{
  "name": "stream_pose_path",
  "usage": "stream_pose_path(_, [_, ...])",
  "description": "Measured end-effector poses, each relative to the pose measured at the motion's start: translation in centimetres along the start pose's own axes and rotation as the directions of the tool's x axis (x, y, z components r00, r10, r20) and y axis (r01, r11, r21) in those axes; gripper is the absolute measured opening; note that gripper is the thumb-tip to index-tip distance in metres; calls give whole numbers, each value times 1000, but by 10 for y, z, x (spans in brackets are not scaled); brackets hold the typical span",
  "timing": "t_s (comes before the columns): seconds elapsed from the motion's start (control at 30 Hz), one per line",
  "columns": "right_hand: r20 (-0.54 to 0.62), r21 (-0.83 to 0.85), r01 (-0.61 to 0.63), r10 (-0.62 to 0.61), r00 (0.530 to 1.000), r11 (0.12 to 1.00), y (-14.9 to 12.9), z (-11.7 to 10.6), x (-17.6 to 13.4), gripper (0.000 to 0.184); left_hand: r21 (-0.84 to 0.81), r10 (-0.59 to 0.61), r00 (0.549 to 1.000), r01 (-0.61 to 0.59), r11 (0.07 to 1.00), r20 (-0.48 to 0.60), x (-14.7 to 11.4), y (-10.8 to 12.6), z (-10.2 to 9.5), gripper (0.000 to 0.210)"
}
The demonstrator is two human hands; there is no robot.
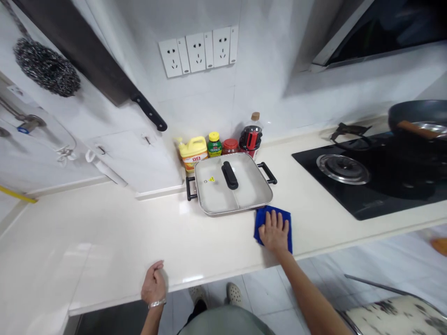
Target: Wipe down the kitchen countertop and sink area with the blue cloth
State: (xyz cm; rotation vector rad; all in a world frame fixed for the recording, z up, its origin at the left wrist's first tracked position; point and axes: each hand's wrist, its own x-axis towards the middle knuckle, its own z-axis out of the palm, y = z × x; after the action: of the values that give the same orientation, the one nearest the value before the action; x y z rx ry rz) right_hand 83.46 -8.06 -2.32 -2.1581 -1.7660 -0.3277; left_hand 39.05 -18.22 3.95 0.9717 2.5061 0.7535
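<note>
My right hand (pixel 275 232) lies flat on a folded blue cloth (pixel 260 218), fingers spread, pressing it against the white counter (pixel 209 242) near the front edge. Just behind the cloth is a rectangular pan (pixel 210 195) with a glass lid, black side handles and a black lid knob (pixel 229 175). My left hand (pixel 153 283), with a bracelet at the wrist, rests at the counter's front edge. Its fingers are loosely curled in, and I see nothing in them.
Behind the pan stand a yellow detergent jug (pixel 193 152), a green bottle (pixel 214 144), a red-lidded jar (pixel 230 145) and a dark sauce bottle (pixel 250 136). A cleaver (pixel 104 60) hangs at left. The black stove (pixel 366 186) holds a wok (pixel 405 118). A chair (pixel 394 316) stands lower right.
</note>
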Motion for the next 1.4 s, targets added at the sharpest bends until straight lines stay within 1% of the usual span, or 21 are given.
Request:
stream_pose_path(0.13, [78,79,37,-43,996,996,-61,-9,-12,68,2,25,1000,-25,1000,-18,0,-4,3,30])
stream_pose_path(0.27, [125,172,123,-146,981,977,-115,-17,-23,68,12,33,999,-33,999,-27,-1,-6,5,30])
stream_pose_path(0.43, [162,238,230,-272,949,944,-162,-24,-41,68,11,66,997,-66,998,-28,-4,-7,6,30])
stream_pose_path(0.63, [184,334,350,-424,887,875,-208,-34,-79,76,1,108,994,-108,994,-35,-8,-7,6,31])
stream_pose_path(0.73, [163,369,389,-471,867,844,-215,-38,-89,76,-5,131,991,-131,991,-43,-10,-9,6,31])
stream_pose_path(0.83, [171,377,430,-517,839,821,-204,-41,-82,66,-9,146,988,-147,989,-49,-10,-11,7,32])
stream_pose_path(0.87, [179,380,454,-546,818,805,-197,-42,-76,62,-13,148,988,-149,989,-49,-10,-11,7,32])
stream_pose_path(0.93, [184,397,527,-627,757,752,-184,-42,-64,58,-23,151,987,-152,988,-47,-10,-12,7,33])
stream_pose_path(1.0, [161,413,605,-709,687,681,-174,-43,-54,59,-39,156,987,-158,987,-45,-10,-12,8,33])
stream_pose_path(1.03, [145,413,637,-737,660,651,-171,-43,-52,60,-48,159,986,-161,986,-45,-10,-12,8,33])
stream_pose_path(1.07, [131,408,656,-752,646,635,-170,-44,-51,61,-57,163,986,-165,985,-44,-11,-12,9,33])
stream_pose_path(1.1, [123,397,663,-753,646,634,-171,-44,-53,62,-67,166,985,-169,983,-44,-11,-13,9,33])
stream_pose_path(1.13, [120,386,659,-744,658,645,-174,-43,-56,62,-78,169,985,-172,982,-44,-11,-13,10,33])
stream_pose_path(1.23, [127,373,612,-691,712,698,-192,-42,-69,63,-117,171,984,-176,977,-48,-13,-14,11,33])
stream_pose_path(1.27, [130,378,596,-678,723,708,-201,-41,-74,64,-134,173,984,-178,975,-51,-13,-15,11,33])
stream_pose_path(1.33, [139,397,578,-669,730,713,-219,-39,-83,67,-179,181,982,-187,966,-50,-14,-16,10,34])
stream_pose_path(1.4, [150,414,572,-673,725,708,-239,-38,-91,70,-238,192,981,-196,951,-40,-14,-18,7,34])
